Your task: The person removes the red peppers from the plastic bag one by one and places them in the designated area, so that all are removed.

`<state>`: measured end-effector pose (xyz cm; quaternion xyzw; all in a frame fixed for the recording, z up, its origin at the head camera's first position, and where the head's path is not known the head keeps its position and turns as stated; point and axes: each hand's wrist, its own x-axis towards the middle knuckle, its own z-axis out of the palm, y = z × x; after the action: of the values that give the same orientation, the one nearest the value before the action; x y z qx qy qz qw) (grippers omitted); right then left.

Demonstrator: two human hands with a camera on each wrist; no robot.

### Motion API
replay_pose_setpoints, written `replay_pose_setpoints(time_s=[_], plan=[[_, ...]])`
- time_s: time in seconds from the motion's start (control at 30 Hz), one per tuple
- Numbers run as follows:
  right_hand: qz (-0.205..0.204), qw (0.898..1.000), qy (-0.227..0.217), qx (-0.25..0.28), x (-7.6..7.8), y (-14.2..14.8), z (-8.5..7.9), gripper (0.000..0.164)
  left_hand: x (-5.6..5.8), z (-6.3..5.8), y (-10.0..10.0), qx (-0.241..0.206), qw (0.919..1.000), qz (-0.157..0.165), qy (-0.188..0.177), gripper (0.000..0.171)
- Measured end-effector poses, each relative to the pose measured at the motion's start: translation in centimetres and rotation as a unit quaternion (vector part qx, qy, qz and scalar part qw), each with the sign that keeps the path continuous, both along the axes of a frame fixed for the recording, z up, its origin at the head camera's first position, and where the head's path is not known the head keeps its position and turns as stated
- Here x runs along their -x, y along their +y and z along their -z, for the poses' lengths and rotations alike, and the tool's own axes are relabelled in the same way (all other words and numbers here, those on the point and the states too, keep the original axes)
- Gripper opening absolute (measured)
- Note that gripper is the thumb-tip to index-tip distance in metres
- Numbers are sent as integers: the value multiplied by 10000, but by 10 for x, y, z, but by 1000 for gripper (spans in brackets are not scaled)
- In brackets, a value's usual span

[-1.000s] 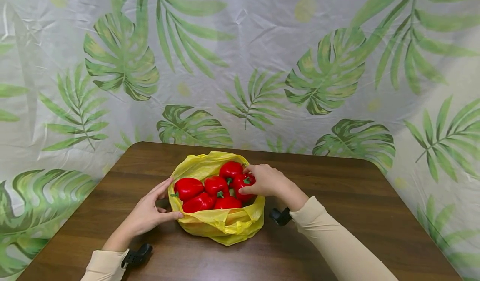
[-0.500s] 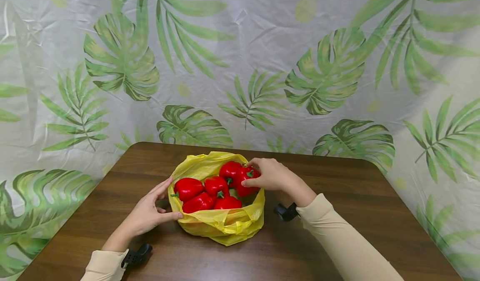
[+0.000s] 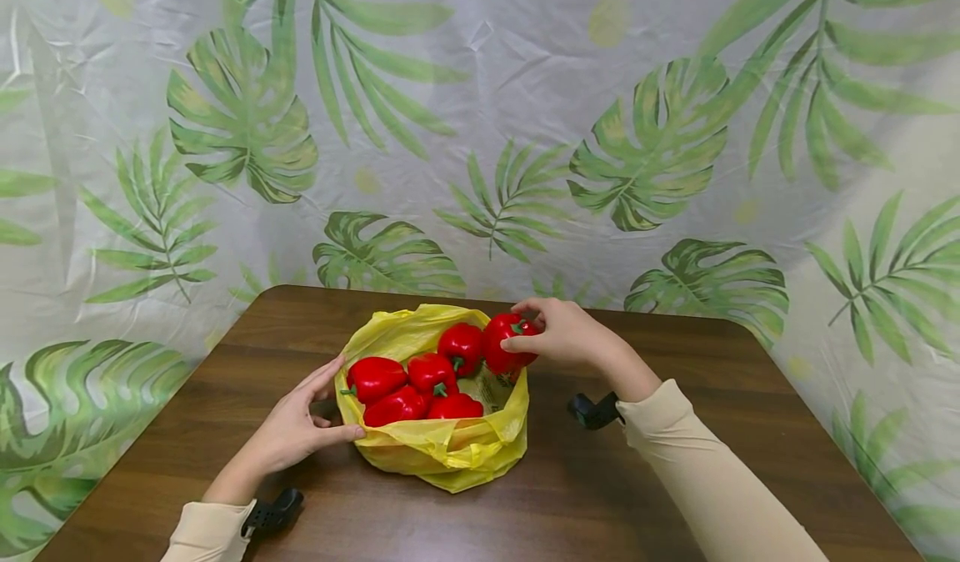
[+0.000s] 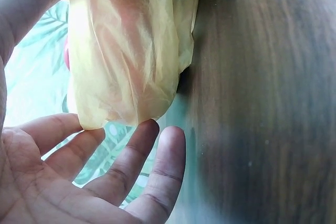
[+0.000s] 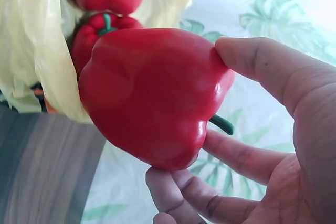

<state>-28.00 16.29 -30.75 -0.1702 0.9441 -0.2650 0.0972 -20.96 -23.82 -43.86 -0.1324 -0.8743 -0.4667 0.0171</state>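
My right hand [image 3: 573, 333] holds a red bell pepper [image 3: 504, 345] with a green stem between thumb and fingertips, over the right rim of a yellow plastic bag [image 3: 450, 449]. In the right wrist view this bell pepper [image 5: 152, 98] hangs beside the bag, thumb on one side and fingertips on the other. Several more red bell peppers lie inside the bag, among them one at the left [image 3: 377, 378]. My left hand [image 3: 303, 429] rests against the bag's left side, thumb at the front rim. In the left wrist view its fairly straight fingers [image 4: 170, 156] touch the thin plastic.
The bag stands on a dark brown wooden table [image 3: 660, 437]. Behind the table hangs a pale cloth [image 3: 517, 87] printed with green leaves. Black straps with small devices sit on both wrists, one seen beside the right sleeve [image 3: 592, 410].
My right hand has lifted the red bell pepper up and to the right, from among the others to the bag's rim, baring the bag's inside there. My left hand has stayed in place.
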Motion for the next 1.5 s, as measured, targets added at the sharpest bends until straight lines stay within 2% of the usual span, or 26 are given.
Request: replay_pose_setpoints(time_s=[0.47,0.73,1.13,1.37,1.5], plan=[[253,9995,99,-137,10,32,-7,67,0,0,0,-76,10000,54,18,109],[205,9995,-228,46,13,49,-8,73,1,2,-1,-30,10000,14,-22,109],[38,9939,-1012,447,33,84,19,67,1,2,-1,6,10000,77,-44,109],[57,9803,-1676,1041,41,101,35,64,1,1,1,-15,10000,90,-39,109],[111,9741,-1901,1220,45,109,46,62,1,1,1,-14,10000,79,-19,109]])
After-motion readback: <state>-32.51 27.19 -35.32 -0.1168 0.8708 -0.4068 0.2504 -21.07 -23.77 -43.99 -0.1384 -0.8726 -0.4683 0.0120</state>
